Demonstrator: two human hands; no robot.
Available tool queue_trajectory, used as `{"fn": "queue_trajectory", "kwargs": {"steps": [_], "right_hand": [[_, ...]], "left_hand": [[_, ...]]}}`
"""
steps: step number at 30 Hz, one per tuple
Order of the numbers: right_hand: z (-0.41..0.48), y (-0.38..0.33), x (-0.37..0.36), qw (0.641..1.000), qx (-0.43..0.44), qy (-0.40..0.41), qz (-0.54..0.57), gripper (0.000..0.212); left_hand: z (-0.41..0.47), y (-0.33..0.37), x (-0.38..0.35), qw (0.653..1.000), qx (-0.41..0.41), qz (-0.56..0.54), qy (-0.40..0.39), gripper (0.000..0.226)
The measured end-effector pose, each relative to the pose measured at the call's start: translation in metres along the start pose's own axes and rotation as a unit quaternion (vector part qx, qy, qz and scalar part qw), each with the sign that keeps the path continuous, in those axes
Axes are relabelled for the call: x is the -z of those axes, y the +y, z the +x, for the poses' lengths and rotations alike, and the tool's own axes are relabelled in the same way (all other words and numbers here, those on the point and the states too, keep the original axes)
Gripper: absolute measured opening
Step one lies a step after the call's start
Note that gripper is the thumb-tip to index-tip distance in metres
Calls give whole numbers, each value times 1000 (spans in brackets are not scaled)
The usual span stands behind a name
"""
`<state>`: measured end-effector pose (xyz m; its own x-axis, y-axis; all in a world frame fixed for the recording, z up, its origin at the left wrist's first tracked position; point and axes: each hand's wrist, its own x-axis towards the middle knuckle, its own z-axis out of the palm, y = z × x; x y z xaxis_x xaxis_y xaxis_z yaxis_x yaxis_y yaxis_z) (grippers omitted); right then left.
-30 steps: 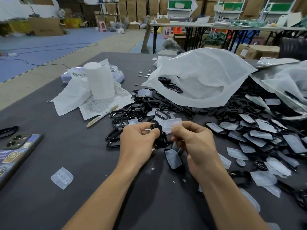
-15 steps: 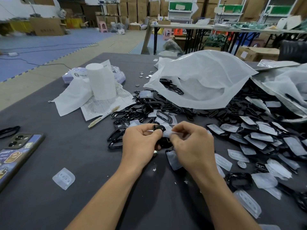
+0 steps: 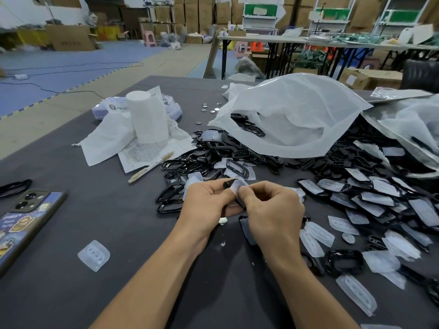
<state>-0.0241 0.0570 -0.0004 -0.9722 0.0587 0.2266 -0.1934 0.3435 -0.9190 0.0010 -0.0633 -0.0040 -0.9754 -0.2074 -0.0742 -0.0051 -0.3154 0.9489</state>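
Near the middle of the grey table point(image 3: 111, 224), the left hand point(image 3: 209, 200) grips a black plastic frame point(image 3: 228, 184); the right hand point(image 3: 273, 207) pinches a translucent button pad point(image 3: 239, 186) against it, seemingly to seat it; loose frames point(image 3: 180, 166) lie just beyond, fitted pieces point(image 3: 380, 200) to the right, both within reach.

I look down at a dark gray table point(image 3: 114, 210). At ten o'clock I see a blue floor point(image 3: 71, 58). At twelve o'clock brown boxes point(image 3: 190, 10) stand stacked. At one o'clock stands a long table point(image 3: 261, 38).
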Motion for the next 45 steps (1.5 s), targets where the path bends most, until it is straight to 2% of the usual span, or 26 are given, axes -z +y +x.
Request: {"fn": "queue_trajectory", "kwargs": {"steps": [4,9,12,16,19,21,24,27,32,35,38,45], "right_hand": [[3,3,0,998,32,23,-46,22],[6,4,2,998,37,18,-51,23],[6,4,3,998,37,16,-57,23],[7,4,4,997,24,21,-77,29],[10,5,5,997,22,9,-80,33],[12,7,5,998,16,-27,-53,30],[14,9,7,993,-30,-96,60,21],[18,11,10,982,-54,-116,136,6],[20,13,13,981,-69,-95,156,10],[20,13,13,982,-65,-96,148,3],[20,12,11,985,-58,-93,135,7],[17,12,10,986,-48,-92,127,3]], "left_hand": [[0,1,2,999,6,0,-38,27],[-2,0,3,998,-2,4,-69,40],[-2,1,3,998,9,-7,-55,35],[0,1,2,1000,27,-10,1,14],[0,1,2,999,28,9,20,18],[1,2,1,999,31,1,19,16],[3,1,2,999,35,-24,17,19],[1,4,4,1000,21,-15,15,20],[-1,7,10,999,-12,33,33,41],[-1,8,11,997,-16,46,52,30],[-1,8,10,996,-17,47,73,19],[0,7,10,993,-4,53,105,18]]}}
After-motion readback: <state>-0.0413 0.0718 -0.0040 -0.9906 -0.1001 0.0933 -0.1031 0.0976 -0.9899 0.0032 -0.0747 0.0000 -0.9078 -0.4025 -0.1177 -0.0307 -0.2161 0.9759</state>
